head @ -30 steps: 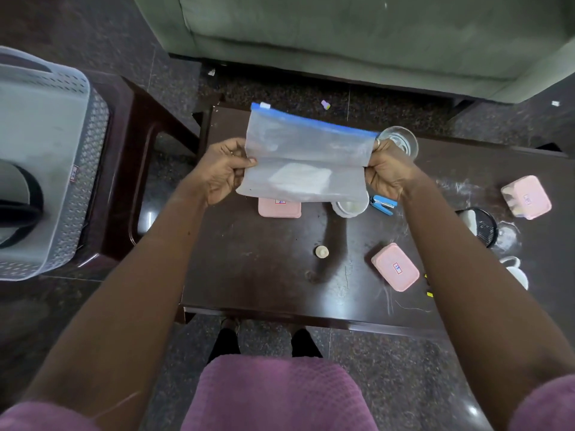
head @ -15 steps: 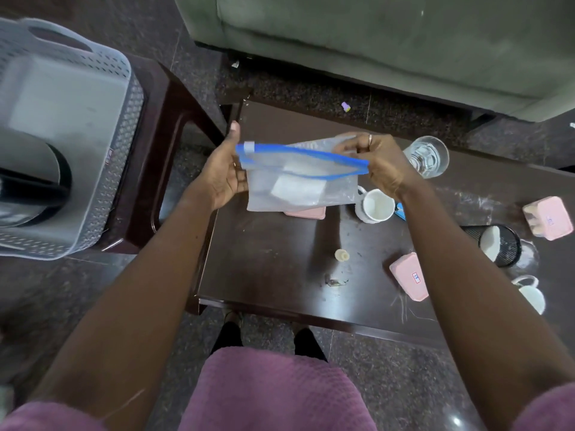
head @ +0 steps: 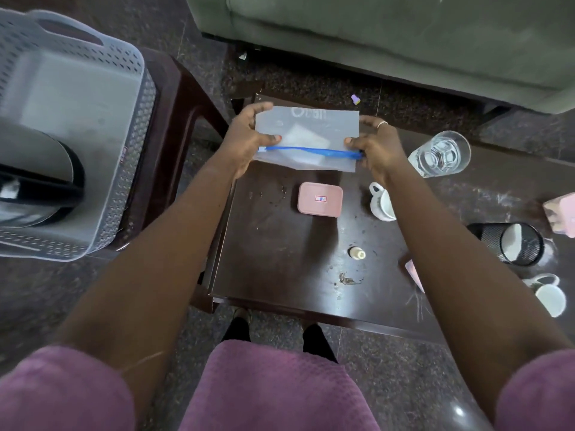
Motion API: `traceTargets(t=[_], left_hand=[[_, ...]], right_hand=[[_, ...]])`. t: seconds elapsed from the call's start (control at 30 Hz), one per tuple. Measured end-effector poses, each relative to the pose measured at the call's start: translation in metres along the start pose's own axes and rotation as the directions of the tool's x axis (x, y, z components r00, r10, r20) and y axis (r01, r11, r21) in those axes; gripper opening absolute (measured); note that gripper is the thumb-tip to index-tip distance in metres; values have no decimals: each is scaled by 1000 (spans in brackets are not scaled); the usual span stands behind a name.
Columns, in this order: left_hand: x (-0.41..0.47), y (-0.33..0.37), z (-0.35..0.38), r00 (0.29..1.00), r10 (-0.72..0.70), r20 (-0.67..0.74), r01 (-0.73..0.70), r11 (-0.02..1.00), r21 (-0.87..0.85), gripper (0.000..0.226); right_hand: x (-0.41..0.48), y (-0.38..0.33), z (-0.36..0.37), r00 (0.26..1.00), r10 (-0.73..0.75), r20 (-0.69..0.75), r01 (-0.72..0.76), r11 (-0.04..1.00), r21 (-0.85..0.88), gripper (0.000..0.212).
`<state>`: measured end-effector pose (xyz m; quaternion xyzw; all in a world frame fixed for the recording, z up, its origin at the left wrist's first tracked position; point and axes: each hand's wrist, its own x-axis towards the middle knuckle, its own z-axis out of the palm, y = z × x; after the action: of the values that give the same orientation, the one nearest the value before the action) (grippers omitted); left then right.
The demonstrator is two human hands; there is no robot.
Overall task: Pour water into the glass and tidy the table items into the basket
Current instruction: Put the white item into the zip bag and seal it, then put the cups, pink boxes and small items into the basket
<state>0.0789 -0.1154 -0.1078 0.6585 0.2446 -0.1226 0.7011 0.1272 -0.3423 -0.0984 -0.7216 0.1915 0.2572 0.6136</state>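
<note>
A clear zip bag (head: 306,136) with a blue seal strip is held flat above the far left part of the dark table (head: 280,259). My left hand (head: 249,138) grips its left edge and my right hand (head: 376,147) grips its right edge, thumbs on the blue strip. A white piece lies inside the bag. A glass (head: 441,154) with water stands right of my right hand. The grey perforated basket (head: 133,126) sits on a stool at the left, with a black and silver kettle (head: 37,181) inside it.
On the table lie a pink lidded box (head: 320,199), a white cup (head: 382,203), a small bottle cap (head: 357,253), a black mesh holder (head: 510,242), another white cup (head: 549,295) and a pink box (head: 563,216) at the right edge. A green sofa (head: 389,35) stands behind.
The bag has been turned over, so its blue seal strip went from the top edge to the near side. Both hands shifted their hold on its ends.
</note>
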Motion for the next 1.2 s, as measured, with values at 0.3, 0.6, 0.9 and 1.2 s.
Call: traceTargets(t=[0.3, 0.6, 0.9, 1.2], left_hand=[[31, -41, 30, 992, 36, -117, 37, 824, 566, 56], [18, -55, 51, 988, 124, -96, 15, 535, 844, 61], [-4, -11, 180, 856, 434, 282, -477, 449, 756, 52], [-10, -9, 272, 901, 304, 309, -404, 330, 853, 92]], right_hand=[[31, 36, 18, 996, -23, -82, -8, 932, -361, 66], [12, 58, 14, 959, -249, -136, 115, 780, -615, 53], [-53, 46, -84, 654, -680, -331, 225, 592, -774, 36], [-78, 80, -238, 760, 102, -642, -558, 608, -564, 101]])
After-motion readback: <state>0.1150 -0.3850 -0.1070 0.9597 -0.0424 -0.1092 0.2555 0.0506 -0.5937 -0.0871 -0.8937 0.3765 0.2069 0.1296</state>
